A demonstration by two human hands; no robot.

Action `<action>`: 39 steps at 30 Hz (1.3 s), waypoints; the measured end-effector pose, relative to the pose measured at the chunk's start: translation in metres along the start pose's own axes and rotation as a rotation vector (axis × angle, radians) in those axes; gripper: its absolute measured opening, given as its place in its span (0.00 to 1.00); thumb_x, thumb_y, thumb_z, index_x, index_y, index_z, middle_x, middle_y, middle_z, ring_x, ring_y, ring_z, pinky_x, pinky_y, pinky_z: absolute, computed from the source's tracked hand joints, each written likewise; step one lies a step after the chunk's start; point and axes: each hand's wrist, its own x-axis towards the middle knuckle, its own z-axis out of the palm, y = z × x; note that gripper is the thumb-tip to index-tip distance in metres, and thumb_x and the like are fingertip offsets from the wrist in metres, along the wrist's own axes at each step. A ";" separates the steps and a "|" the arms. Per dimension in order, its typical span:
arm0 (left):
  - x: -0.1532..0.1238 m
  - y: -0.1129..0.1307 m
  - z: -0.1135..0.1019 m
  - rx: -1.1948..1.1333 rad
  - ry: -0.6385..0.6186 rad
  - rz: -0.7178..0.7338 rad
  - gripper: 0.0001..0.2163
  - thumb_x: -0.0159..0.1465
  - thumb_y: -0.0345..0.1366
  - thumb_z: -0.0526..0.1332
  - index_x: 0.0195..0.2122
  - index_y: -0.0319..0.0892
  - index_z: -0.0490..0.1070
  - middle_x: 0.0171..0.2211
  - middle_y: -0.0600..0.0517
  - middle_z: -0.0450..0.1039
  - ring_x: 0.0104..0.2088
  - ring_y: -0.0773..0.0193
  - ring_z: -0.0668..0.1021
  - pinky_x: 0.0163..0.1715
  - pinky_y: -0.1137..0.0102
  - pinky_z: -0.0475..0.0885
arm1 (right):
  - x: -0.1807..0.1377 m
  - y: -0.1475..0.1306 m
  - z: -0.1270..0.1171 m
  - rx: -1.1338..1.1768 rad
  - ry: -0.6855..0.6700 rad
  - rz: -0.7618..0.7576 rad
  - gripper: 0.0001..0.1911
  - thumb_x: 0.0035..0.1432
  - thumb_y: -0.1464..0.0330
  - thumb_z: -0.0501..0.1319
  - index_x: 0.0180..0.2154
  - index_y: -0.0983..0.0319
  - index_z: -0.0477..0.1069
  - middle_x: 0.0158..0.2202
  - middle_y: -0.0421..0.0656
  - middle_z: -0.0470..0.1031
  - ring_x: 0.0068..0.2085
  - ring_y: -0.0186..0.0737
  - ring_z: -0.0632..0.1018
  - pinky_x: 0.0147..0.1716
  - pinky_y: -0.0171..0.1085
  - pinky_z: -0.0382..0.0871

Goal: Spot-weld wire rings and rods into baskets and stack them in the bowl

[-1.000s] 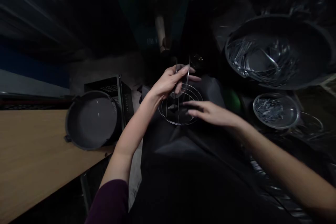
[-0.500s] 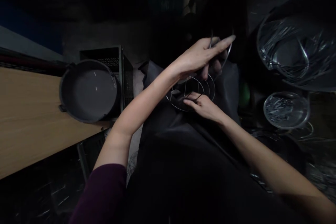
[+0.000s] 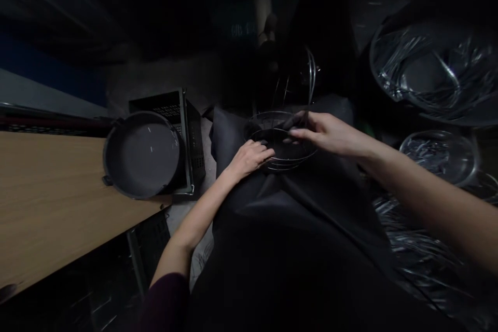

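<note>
A round wire rack (image 3: 280, 140) lies on dark cloth over my lap. My left hand (image 3: 249, 158) rests at its near left rim, fingers curled onto the wire. My right hand (image 3: 330, 134) is over its right side, thumb and fingers pinched at the rack's top wires. Thin upright wire pieces (image 3: 307, 80) stand in the dark just beyond the rack. The scene is very dim, so the fine wires are hard to make out.
A wooden table (image 3: 50, 197) runs along the left with a dark round pan (image 3: 142, 154) on its corner and a black perforated crate (image 3: 179, 129) behind it. At right are a large basin of metal wires (image 3: 436, 67) and a smaller bowl of wire pieces (image 3: 439, 156).
My left hand dropped from above the rack to its near left rim. My right hand moved from the near side up over the right rim.
</note>
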 end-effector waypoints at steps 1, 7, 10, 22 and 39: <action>0.006 -0.003 -0.007 -0.028 0.019 -0.001 0.15 0.69 0.42 0.48 0.41 0.42 0.72 0.30 0.51 0.74 0.34 0.64 0.74 0.39 0.67 0.65 | 0.002 0.002 -0.003 0.010 -0.005 0.005 0.16 0.54 0.59 0.65 0.41 0.63 0.73 0.31 0.44 0.76 0.34 0.41 0.78 0.35 0.40 0.75; -0.006 0.009 -0.027 -0.061 0.082 -0.016 0.17 0.68 0.42 0.49 0.53 0.42 0.66 0.44 0.46 0.72 0.46 0.58 0.72 0.52 0.60 0.61 | 0.015 -0.009 -0.025 -0.042 0.034 0.003 0.16 0.52 0.60 0.67 0.37 0.64 0.72 0.22 0.40 0.72 0.19 0.32 0.71 0.19 0.31 0.65; -0.017 0.018 -0.007 0.047 0.179 -0.064 0.27 0.63 0.42 0.57 0.63 0.44 0.56 0.57 0.43 0.61 0.59 0.49 0.61 0.59 0.51 0.51 | 0.014 -0.017 -0.020 0.088 0.143 0.001 0.15 0.52 0.60 0.67 0.35 0.65 0.71 0.21 0.39 0.70 0.14 0.26 0.62 0.13 0.29 0.55; 0.024 -0.020 -0.038 -0.034 0.490 -0.117 0.35 0.54 0.43 0.60 0.61 0.41 0.49 0.44 0.44 0.67 0.42 0.53 0.70 0.43 0.58 0.63 | 0.048 -0.032 0.011 0.295 0.322 -0.129 0.20 0.46 0.58 0.70 0.32 0.64 0.66 0.22 0.36 0.66 0.17 0.24 0.61 0.15 0.27 0.52; 0.079 -0.069 -0.088 -0.263 0.952 0.016 0.30 0.49 0.35 0.65 0.50 0.45 0.48 0.42 0.47 0.66 0.41 0.59 0.74 0.45 0.57 0.70 | 0.109 -0.081 -0.041 0.500 0.156 -0.128 0.29 0.33 0.57 0.75 0.29 0.61 0.60 0.18 0.30 0.54 0.17 0.22 0.55 0.14 0.26 0.42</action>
